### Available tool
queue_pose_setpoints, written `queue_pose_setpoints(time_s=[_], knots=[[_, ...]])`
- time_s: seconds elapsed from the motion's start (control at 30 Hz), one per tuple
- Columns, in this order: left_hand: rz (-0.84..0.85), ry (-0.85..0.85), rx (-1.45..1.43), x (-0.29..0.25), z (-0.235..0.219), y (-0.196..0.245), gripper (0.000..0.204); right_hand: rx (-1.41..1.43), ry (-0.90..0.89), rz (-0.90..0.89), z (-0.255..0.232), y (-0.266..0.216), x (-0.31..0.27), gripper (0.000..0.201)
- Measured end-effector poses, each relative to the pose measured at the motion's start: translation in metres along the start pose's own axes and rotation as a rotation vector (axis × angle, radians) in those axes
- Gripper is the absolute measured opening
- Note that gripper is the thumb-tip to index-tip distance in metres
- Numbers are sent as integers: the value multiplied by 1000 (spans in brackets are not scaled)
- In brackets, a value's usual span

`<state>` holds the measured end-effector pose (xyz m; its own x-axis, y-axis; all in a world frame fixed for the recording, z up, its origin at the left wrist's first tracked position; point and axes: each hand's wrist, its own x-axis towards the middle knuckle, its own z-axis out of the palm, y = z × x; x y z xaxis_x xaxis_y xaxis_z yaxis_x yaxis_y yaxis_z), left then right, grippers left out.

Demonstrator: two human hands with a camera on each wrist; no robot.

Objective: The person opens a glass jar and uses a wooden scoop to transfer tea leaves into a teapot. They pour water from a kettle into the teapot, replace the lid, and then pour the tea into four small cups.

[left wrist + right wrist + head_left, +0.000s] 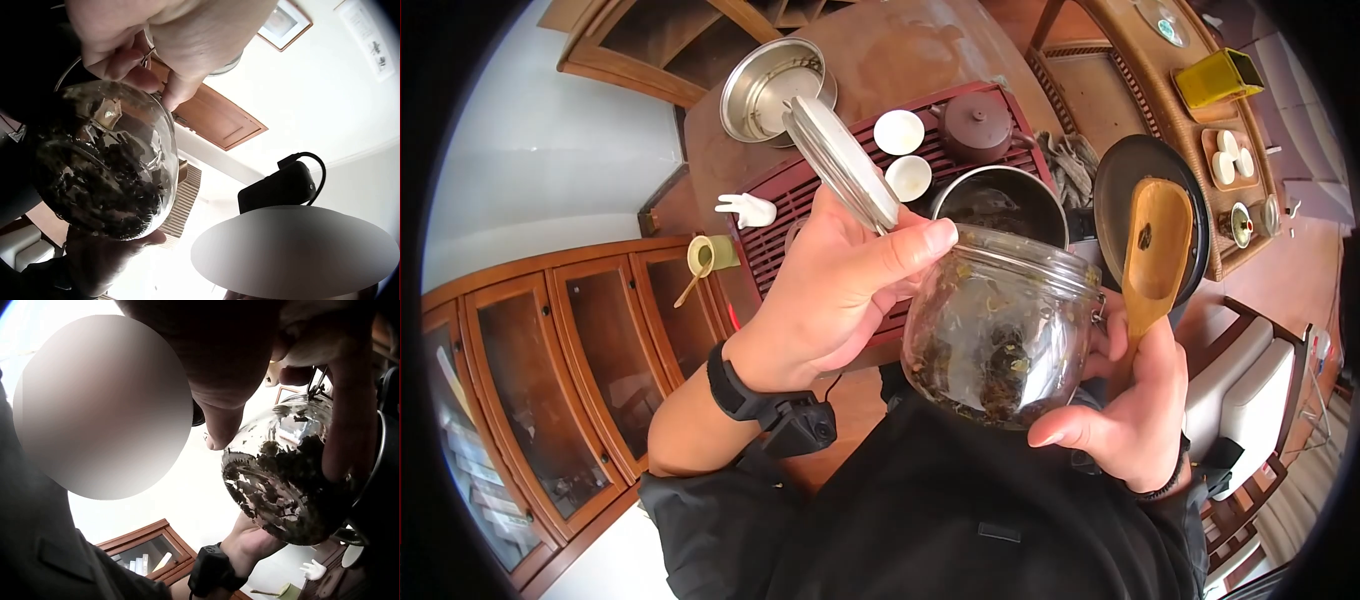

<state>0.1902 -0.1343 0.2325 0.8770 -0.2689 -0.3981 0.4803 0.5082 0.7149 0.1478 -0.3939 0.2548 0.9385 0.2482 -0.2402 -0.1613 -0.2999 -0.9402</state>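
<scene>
A round glass jar (1000, 340) with dark dried tea leaves (112, 181) inside is held up in front of the body. My left hand (840, 275) grips it at the rim, thumb on the neck. Its glass lid (840, 160) stands tipped open beside that hand. Against the jar's other side, my right hand (1145, 400) holds the body with thumb and fingers. The same hand has a wooden scoop (1165, 240), bowl upward, with a small dark bit in it. A wire clasp (317, 384) shows near the right fingers.
Beyond the jar, a slatted tea tray (865, 130) carries a clay teapot (977, 128) and two white cups (899, 132). A steel pot (1010, 205) stands close behind the jar, a dark pan (1120, 190) behind the scoop. A metal bowl (745, 95) sits at the back left.
</scene>
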Motion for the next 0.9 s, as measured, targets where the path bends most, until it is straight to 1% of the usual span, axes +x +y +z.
queue_pose_setpoints(time_s=[0.4, 0.6, 0.7, 0.8, 0.9], knots=[[0, -19, -7, 1, -2, 0, 14, 24, 6, 7, 1, 1, 1, 121], [-26, -8, -8, 2, 0, 4, 19, 30, 36, 1, 5, 4, -1, 120], [-12, -21, -27, 3, 0, 3, 22, 15, 30, -8, 4, 5, 0, 120], [-5, 27, -8, 2, 3, 3, 24, 23, 27, -6, 4, 5, 1, 120], [-21, 22, 5, 1, 4, 7, 24, 48, 30, -5, 5, 6, 1, 120]])
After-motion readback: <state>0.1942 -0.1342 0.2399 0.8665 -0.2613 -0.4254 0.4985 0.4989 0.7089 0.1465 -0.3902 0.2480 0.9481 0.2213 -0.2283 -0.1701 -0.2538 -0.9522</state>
